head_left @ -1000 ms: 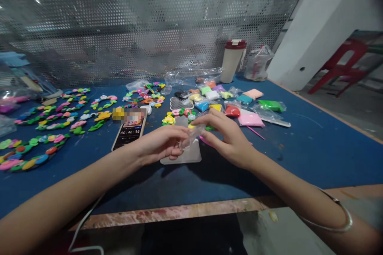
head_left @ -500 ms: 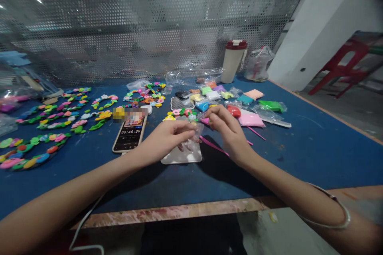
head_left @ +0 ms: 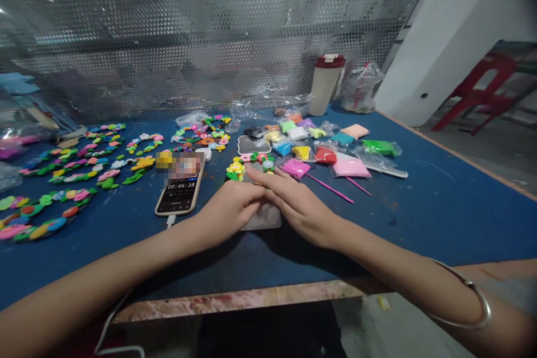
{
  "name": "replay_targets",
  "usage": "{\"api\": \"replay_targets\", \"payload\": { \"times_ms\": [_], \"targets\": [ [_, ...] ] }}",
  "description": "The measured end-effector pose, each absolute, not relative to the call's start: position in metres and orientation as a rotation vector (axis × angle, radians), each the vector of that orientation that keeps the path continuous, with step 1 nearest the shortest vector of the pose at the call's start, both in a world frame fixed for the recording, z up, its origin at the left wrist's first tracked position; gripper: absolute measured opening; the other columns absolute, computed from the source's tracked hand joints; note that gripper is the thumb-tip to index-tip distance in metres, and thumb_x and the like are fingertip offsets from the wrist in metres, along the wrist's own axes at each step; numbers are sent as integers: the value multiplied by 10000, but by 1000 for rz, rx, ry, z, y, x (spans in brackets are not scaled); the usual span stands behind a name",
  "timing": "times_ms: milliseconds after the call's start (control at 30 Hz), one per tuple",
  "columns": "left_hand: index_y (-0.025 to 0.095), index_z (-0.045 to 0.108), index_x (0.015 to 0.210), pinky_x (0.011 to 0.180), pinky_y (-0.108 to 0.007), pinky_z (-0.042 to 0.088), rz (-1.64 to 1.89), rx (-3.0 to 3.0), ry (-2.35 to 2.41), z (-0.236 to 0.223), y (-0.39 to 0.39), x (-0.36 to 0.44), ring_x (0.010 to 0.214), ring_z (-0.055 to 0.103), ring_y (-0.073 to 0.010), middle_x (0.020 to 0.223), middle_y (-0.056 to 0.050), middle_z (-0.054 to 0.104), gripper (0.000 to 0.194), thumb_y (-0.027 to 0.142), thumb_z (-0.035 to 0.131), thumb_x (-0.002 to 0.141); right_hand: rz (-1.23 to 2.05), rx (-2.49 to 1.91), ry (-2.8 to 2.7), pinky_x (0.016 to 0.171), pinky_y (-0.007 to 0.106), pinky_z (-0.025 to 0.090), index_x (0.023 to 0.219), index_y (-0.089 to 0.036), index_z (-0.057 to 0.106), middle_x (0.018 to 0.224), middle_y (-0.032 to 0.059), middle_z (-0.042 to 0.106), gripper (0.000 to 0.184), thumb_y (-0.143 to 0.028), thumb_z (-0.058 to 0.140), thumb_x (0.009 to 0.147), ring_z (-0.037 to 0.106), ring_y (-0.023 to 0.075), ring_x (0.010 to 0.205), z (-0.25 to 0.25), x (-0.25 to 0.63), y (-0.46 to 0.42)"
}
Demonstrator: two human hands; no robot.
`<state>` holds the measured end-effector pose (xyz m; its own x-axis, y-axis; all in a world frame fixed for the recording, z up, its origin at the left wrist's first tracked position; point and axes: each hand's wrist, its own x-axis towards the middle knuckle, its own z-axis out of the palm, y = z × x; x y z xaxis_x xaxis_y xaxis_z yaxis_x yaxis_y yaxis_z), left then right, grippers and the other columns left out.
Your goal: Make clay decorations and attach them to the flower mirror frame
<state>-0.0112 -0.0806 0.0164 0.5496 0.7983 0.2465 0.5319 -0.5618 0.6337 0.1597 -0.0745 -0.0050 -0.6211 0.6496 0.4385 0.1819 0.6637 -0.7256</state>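
Observation:
My left hand [head_left: 229, 204] and my right hand [head_left: 300, 201] meet over a clear plastic board [head_left: 264, 221] near the table's front. Flat fingers of my right hand lie across the left hand's fingertips, so the right hand is open. The left hand's fingers are mostly covered, and anything between the palms is hidden. Just beyond the hands, a ring of colourful clay flowers [head_left: 235, 169] rests at the board's far end, partly covered by the right fingers. To the right lie a magenta clay packet [head_left: 295, 168] and a thin pink stick tool [head_left: 331, 188].
A phone [head_left: 180, 190] with a cable lies left of my hands. Several finished flower rings [head_left: 79, 196] spread across the left side. Bagged clay packets [head_left: 325, 155], a white comb [head_left: 388, 170] and a tumbler [head_left: 326, 86] occupy the right and back. Perforated metal [head_left: 188, 39] stands behind.
My hands, apart half a second ago with bent fingers over the board, have come together. The right hand has moved left and flattened over the left, uncovering the yellow and magenta packets.

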Motion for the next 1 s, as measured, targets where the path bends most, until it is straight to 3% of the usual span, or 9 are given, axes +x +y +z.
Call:
{"api": "replay_targets", "payload": {
  "times_ms": [100, 200, 267, 333, 500, 700, 767, 900, 1000],
  "targets": [
    [216, 711, 896, 771, -265, 448, 712, 2332, 995, 15, -79, -12, 833, 643, -189, 906, -32, 727, 275, 100, 488, 786, 1087, -625, -1897, 1056, 428, 323, 1220, -257, 539, 1313, 41, 554, 322, -310, 344, 970, 481, 185, 1229, -1, 167, -69],
    [233, 682, 1056, 806, -267, 452, 737, 2286, 974, 18, -81, -10, 907, 645, -186, 1029, -31, 713, 311, 140, 478, 842, 974, -672, -1532, 888, 346, 452, 1070, -246, 585, 1023, 34, 656, 252, -316, 366, 966, 609, 167, 979, 2, 175, -63],
    [222, 677, 1078, 748, -265, 473, 748, 2161, 1041, 21, -82, -9, 824, 650, -179, 971, -34, 722, 281, 194, 493, 867, 749, -779, -1461, 770, 313, 455, 968, -243, 594, 837, 14, 615, 201, -315, 407, 951, 593, 159, 810, 3, 178, -62],
    [199, 648, 1128, 646, -248, 486, 769, 1953, 1094, 24, -83, -8, 745, 642, -171, 939, -49, 719, 292, 257, 514, 875, 566, -854, -1520, 717, 307, 427, 911, -243, 585, 796, 11, 575, 167, -318, 437, 935, 551, 165, 769, 2, 178, -64],
    [228, 448, 1334, 621, -236, 511, 898, 1555, 918, 25, -82, -7, 895, 648, -210, 1174, -102, 643, 509, 310, 588, 851, 528, -826, -1639, 698, 319, 397, 955, -242, 546, 809, 15, 540, 178, -294, 376, 945, 517, 171, 769, -3, 173, -69],
    [315, 624, 1146, 719, -263, 533, 930, 1693, 754, 23, -85, -14, 750, 672, -125, 1360, -24, 509, 289, 218, 554, 882, 714, -722, -1499, 663, 307, 417, 1031, -278, 400, 736, -25, 544, 79, -272, 375, 956, 512, 146, 655, -4, 172, -69],
    [322, 649, 1111, 727, -257, 534, 889, 1741, 714, 23, -87, -17, 836, 675, -146, 1405, -4, 457, 292, 174, 535, 887, 715, -696, -1513, 663, 310, 436, 957, -282, 397, 753, -27, 559, 37, -247, 405, 947, 531, 141, 654, -2, 173, -70],
    [314, 672, 1076, 784, -254, 526, 865, 1779, 700, 24, -89, -18, 1184, 531, -223, 1396, 15, 467, 313, 122, 521, 880, 466, -703, -1583, 816, 359, 446, 868, -256, 545, 922, 30, 559, 71, -188, 531, 883, 555, 184, 911, 2, 175, -73],
    [303, 670, 1081, 797, -276, 531, 873, 1786, 706, 25, -89, -17, 1260, 455, -251, 1394, 5, 467, 307, 126, 523, 878, 327, -750, -1544, 808, 367, 442, 856, -260, 617, 897, 32, 531, 94, -171, 623, 824, 529, 195, 901, 3, 177, -74]
  ]
}}
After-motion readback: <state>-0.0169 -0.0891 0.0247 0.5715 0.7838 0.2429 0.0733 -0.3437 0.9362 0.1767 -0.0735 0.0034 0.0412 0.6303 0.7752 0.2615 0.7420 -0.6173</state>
